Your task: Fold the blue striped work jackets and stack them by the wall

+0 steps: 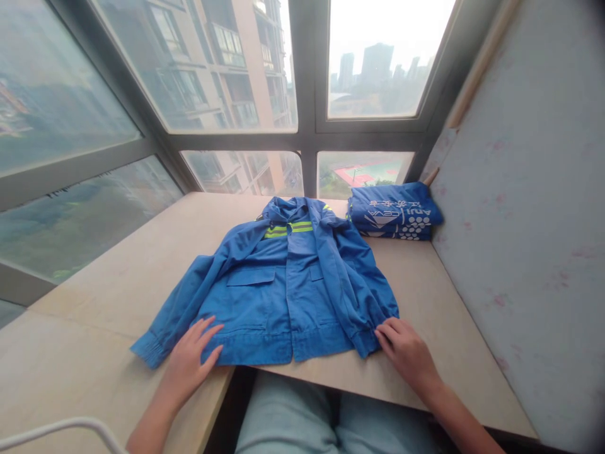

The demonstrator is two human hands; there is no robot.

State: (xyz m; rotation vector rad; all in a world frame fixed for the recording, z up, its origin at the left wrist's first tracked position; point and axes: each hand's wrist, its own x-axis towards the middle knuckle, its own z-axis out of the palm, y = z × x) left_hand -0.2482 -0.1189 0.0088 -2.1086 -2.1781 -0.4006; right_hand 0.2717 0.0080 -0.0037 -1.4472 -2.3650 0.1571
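Note:
A blue work jacket (265,296) with yellow-green and grey reflective stripes lies front side up on the pale tabletop, its collar toward the window. Its sleeve at the left stretches out diagonally, while the other one lies along the jacket's right side. My left hand (191,356) rests with spread fingers on the lower left corner of the hem. At the lower right, my right hand (401,347) pinches the edge of the cuff, with its fingertips pressed together on the fabric.
Folded blue fabric (394,211) with white printing lies at the back right, beside the patterned wall (529,252). Windows (236,142) rise behind the table (108,284). A white cable (70,424) curves across the lower left corner. My legs are below the table's front edge.

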